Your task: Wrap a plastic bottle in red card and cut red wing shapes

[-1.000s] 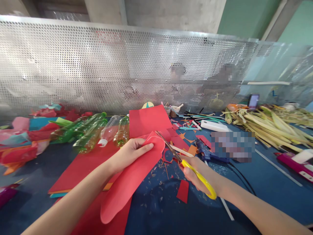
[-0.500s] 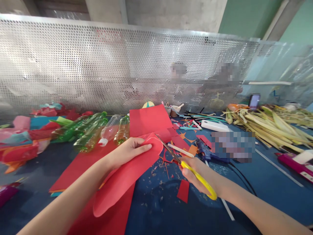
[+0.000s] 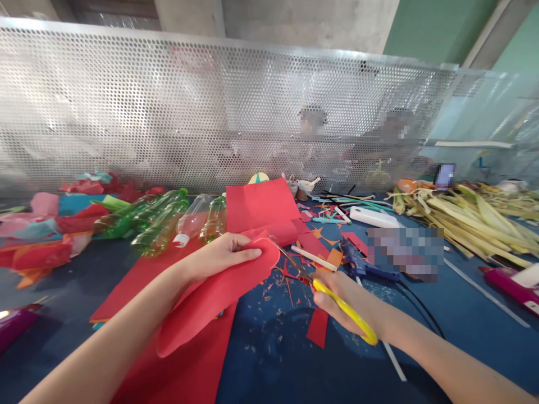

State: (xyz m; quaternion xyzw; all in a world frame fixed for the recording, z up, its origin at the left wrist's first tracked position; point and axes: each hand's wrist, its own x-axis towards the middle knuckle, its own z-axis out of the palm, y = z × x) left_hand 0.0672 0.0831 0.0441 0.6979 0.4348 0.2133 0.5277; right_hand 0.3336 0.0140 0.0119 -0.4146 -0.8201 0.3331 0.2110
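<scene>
My left hand (image 3: 221,257) pinches a folded or layered piece of red paper (image 3: 223,297) between thumb and fingers, its lower end rounded and hanging toward me. In my right hand (image 3: 337,294) is a pair of scissors (image 3: 347,310) with yellow handles, fingers wrapped round the grips. The blades point up and left, and their tips touch the rounded upper edge of the paper. A thin red strip curls along that edge by the blades. Beneath my left arm lie larger red sheets (image 3: 202,370), and another red sheet (image 3: 261,205) stands tilted behind.
Plastic bottles (image 3: 160,230) lie at left beside crumpled coloured paper (image 3: 46,241). Paper scraps (image 3: 318,322) litter the blue table (image 3: 269,365). A blue glue gun (image 3: 364,266) with a black cord rests at right, near dried husks (image 3: 467,224). A perforated metal screen (image 3: 168,112) stands behind; people show beyond.
The scissors stay at the paper's upper edge, nearly unmoved. The lower end of the red paper has shifted slightly up and left. The whole view has moved a little.
</scene>
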